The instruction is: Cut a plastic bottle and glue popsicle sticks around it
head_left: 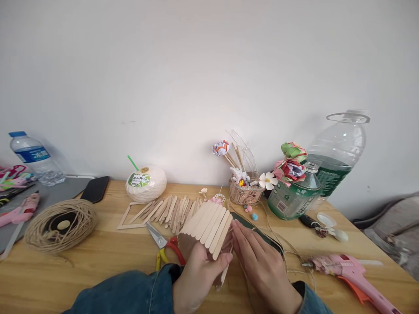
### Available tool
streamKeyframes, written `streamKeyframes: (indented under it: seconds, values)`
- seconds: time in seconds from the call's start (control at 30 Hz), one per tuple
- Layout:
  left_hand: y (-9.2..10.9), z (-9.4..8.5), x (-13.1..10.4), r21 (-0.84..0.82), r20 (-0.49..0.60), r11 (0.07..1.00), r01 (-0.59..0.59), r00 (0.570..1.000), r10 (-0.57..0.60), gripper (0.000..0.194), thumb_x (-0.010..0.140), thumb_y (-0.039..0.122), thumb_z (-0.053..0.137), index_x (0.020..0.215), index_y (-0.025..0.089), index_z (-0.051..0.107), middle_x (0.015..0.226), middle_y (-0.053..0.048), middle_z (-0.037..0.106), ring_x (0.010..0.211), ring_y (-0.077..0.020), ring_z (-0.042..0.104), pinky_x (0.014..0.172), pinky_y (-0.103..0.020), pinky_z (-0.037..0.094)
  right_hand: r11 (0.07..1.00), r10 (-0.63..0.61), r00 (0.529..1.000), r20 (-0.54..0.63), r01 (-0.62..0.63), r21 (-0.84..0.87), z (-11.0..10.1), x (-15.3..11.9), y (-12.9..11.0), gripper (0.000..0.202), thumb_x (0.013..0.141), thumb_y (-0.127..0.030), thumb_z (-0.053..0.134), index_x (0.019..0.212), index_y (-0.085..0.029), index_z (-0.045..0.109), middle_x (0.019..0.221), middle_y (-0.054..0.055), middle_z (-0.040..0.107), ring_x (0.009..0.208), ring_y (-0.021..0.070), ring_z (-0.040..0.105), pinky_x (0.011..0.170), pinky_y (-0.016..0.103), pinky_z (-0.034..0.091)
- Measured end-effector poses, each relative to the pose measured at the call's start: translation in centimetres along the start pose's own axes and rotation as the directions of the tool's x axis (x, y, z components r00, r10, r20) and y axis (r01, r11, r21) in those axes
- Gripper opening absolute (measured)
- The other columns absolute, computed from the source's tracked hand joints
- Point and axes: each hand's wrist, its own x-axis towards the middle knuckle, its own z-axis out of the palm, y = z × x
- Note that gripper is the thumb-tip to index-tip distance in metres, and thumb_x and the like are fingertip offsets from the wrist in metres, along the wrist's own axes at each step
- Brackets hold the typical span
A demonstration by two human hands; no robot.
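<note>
My left hand is wrapped round a brown, tube-like piece covered with wooden craft sticks, its thumb at the near edge. The sticks stand side by side in a row over its outer surface. My right hand has its fingers close together, pressed on the right side of the same piece. What lies under those fingertips is hidden. Behind it lies a pile of loose craft sticks. Scissors with red and yellow handles lie just left of it, partly hidden by my left sleeve.
At right lies a pink glue gun. A twine coil and a phone are at left. Along the wall stand a water bottle, a white coconut, a decorated basket, a cut green bottle and a large bottle.
</note>
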Motion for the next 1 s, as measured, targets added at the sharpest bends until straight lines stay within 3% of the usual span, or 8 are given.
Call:
streamKeyframes:
  seconds: [0.13, 0.27, 0.5, 0.8, 1.0]
  values:
    - [0.0, -0.1, 0.1, -0.050, 0.019, 0.998, -0.034, 0.999, 0.034, 0.047, 0.071, 0.028, 0.070, 0.116, 0.021, 0.061, 0.123, -0.009, 0.061, 0.122, -0.0274, 0.048, 0.109, -0.041, 0.031, 0.986, 0.113, 0.992, -0.047, -0.106, 0.128, -0.2, 0.7, 0.1, 0.036, 0.085, -0.009, 0.047, 0.120, -0.014, 0.053, 0.112, 0.012, 0.066, 0.107, 0.0212, 0.059, 0.086, 0.035, 0.054]
    - [0.9, 0.2, 0.0, 0.006, 0.021, 0.999, -0.034, 0.999, 0.034, 0.041, 0.070, 0.028, 0.070, 0.110, 0.022, 0.064, 0.122, -0.008, 0.062, 0.121, -0.0282, 0.050, 0.108, -0.042, 0.031, 0.963, 0.257, 0.956, -0.139, -0.242, 0.118, -0.5, 1.8, -0.2, 0.016, 0.086, -0.017, 0.052, 0.098, -0.020, 0.063, 0.088, 0.007, 0.067, 0.078, 0.0180, 0.064, 0.067, 0.032, 0.056]
    - [1.6, 0.6, -0.4, 0.189, -0.006, 0.982, -0.010, 1.000, 0.011, 0.037, 0.070, 0.025, 0.068, 0.107, 0.021, 0.066, 0.116, -0.009, 0.065, 0.120, -0.0289, 0.050, 0.108, -0.041, 0.033, 0.956, 0.277, 0.949, -0.148, -0.257, 0.140, -0.3, 2.0, -0.1, 0.010, 0.087, -0.015, 0.050, 0.089, -0.019, 0.060, 0.077, 0.005, 0.062, 0.067, 0.0143, 0.059, 0.057, 0.027, 0.051]
    - [0.8, -0.1, -0.6, 0.274, 0.048, 0.960, -0.061, 0.998, 0.050, 0.038, 0.077, 0.023, 0.060, 0.116, 0.021, 0.062, 0.122, -0.009, 0.061, 0.115, -0.0271, 0.054, 0.108, -0.040, 0.032, 0.757, 0.405, 0.907, 0.115, -0.403, 0.514, -0.7, 2.2, 1.0, 0.006, 0.086, -0.023, 0.052, 0.081, -0.022, 0.053, 0.085, 0.004, 0.057, 0.083, 0.0170, 0.057, 0.072, 0.029, 0.049]
    - [1.3, 0.3, -0.5, 0.127, 0.077, 0.990, -0.059, 0.996, 0.049, 0.037, 0.075, 0.021, 0.063, 0.112, 0.022, 0.063, 0.120, -0.008, 0.063, 0.113, -0.0257, 0.057, 0.106, -0.041, 0.036, 0.693, 0.391, 0.908, 0.153, -0.400, 0.600, -0.8, 2.2, 1.2, 0.009, 0.086, -0.021, 0.053, 0.077, -0.022, 0.051, 0.090, 0.004, 0.056, 0.087, 0.0165, 0.057, 0.075, 0.028, 0.049]
